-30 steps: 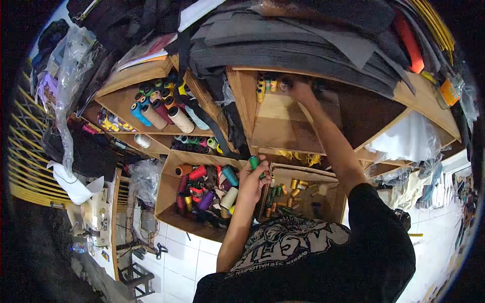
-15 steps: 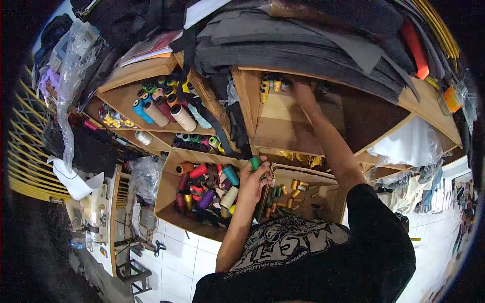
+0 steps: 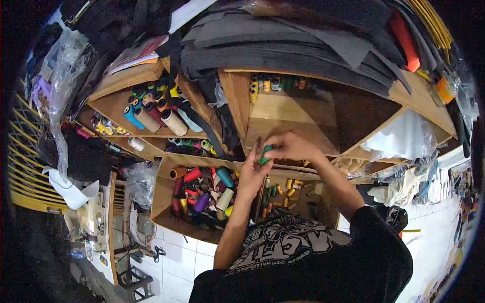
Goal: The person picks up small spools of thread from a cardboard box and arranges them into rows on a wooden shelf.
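Note:
A green thread spool [image 3: 265, 154] is held up in front of the shelf, above the boxes. My left hand [image 3: 251, 174] is closed around its lower part. From the right, my right hand [image 3: 290, 145] has its fingers bent over and touching the same spool; the motion blurs them slightly. Just below my hands, a cardboard box holds small yellow spools [image 3: 290, 192] and green ones. To the left of my left wrist, a second cardboard box [image 3: 162, 202] is filled with mixed thread cones, among them a purple cone [image 3: 201, 203] and a cream cone [image 3: 225, 200].
Inside the wooden shelf [image 3: 290, 113], a row of small spools [image 3: 275, 84] stands at the back. The left compartment holds large cones [image 3: 173, 122]. Stacked dark grey fabric [image 3: 283, 50] lies on top. A sewing machine [image 3: 91, 214] is at the lower left.
My right hand has come down out of the shelf to the green spool in my left hand. More small spools now show in the row at the back.

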Available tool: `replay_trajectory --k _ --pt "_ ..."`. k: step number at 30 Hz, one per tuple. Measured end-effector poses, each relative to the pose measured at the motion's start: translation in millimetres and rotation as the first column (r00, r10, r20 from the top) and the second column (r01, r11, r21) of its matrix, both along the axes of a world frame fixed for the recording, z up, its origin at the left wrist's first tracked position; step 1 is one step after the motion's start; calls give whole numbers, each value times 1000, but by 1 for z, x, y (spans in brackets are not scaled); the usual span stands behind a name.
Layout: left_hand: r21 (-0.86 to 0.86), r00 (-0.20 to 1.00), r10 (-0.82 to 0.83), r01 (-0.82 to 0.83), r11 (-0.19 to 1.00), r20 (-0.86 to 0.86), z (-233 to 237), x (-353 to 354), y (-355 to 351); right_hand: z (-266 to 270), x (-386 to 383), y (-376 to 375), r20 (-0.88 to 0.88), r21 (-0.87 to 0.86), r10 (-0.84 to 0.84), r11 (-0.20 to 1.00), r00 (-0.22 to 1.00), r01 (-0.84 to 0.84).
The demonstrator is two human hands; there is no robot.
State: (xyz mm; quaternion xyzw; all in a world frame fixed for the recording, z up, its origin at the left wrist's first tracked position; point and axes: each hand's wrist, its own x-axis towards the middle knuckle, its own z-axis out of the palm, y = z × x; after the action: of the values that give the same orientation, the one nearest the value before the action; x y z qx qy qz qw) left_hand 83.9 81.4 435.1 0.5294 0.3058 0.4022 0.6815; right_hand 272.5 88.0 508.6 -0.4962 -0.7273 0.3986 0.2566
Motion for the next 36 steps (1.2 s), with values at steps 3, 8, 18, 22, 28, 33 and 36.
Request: replay_trajectory --k 3,8,18,22,28,33,36 --pt "-111 1000 29 -29 993 -3 -4 3 -9 3 29 22 -17 141 -221 965 975 222" --pt "-60 999 -25 27 998 28 -40 1 -12 -41 99 124 95 569 -592 692 800 445" --pt "-119 992 125 -129 985 -35 -1 -12 -20 -100 101 185 136 674 -730 564 670 477" --pt "-73 989 147 -147 986 -16 -6 -15 -22 -93 99 188 393 548 -713 689 581 474" --pt "-102 991 134 -132 986 13 -16 -14 -21 -106 99 189 246 581 -783 590 571 560" --pt "-74 994 107 -107 991 -11 -16 -14 -23 -126 108 195 251 622 -787 577 564 529" --pt "-97 995 98 -99 990 -16 -11 -14 -26 -117 96 188 128 630 -823 498 553 596"
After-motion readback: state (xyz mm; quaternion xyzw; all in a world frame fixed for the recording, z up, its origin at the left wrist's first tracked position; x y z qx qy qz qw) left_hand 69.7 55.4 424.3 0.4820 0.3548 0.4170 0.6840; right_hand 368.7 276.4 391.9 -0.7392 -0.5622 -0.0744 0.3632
